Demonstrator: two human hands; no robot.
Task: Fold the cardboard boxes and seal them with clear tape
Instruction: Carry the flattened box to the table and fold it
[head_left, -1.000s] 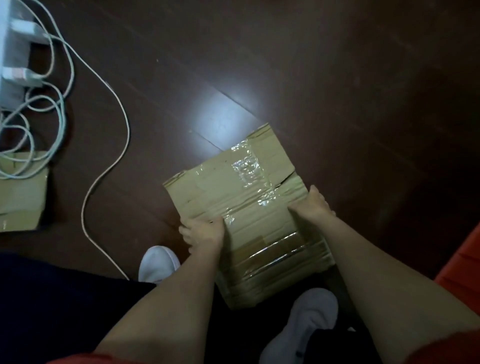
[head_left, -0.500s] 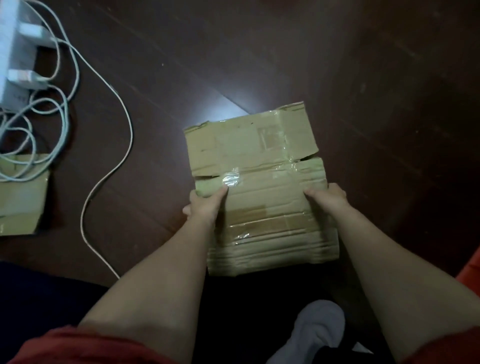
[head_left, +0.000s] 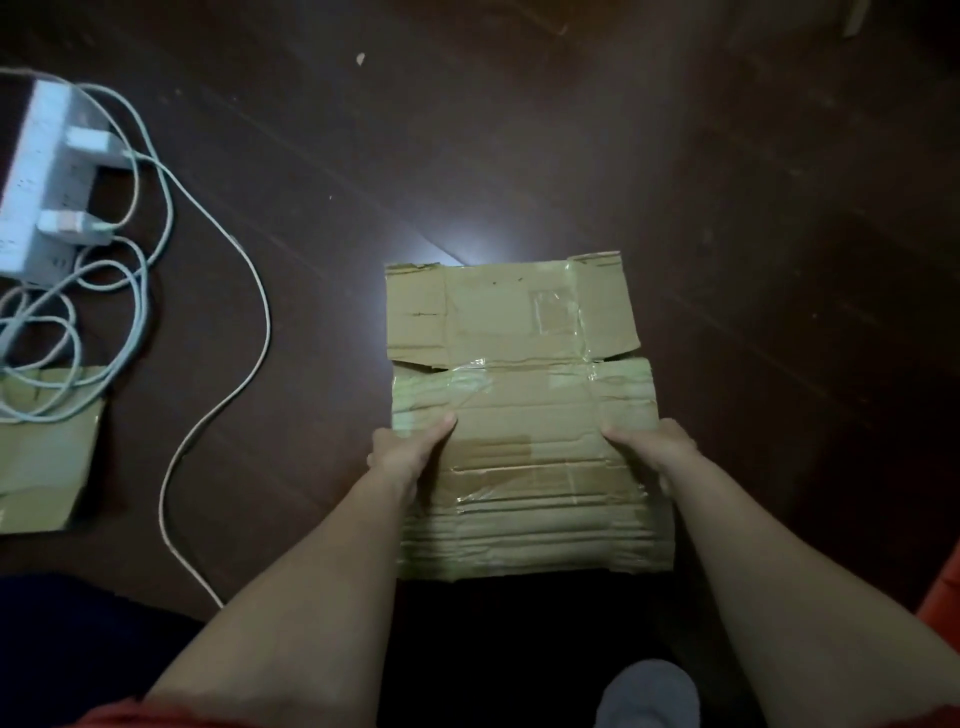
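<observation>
A tan corrugated cardboard box (head_left: 519, 395), flattened, creased and tape-patched, held level between the left hand (head_left: 402, 457) and right hand (head_left: 649, 449), flaps extending beyond them.

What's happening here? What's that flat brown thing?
A person grips a flattened cardboard box by its sides, left hand on the left edge, right hand on the right, over the dark floor. Old clear tape shows on it; it isn't folded into shape yet. Another cardboard piece lies far left, partly under white cables.

Two cardboard boxes (head_left: 519, 415) (head_left: 44, 447), two hands (head_left: 410, 457) (head_left: 649, 449), one power strip (head_left: 31, 182), two chargers (head_left: 93, 148) (head_left: 72, 226)
</observation>
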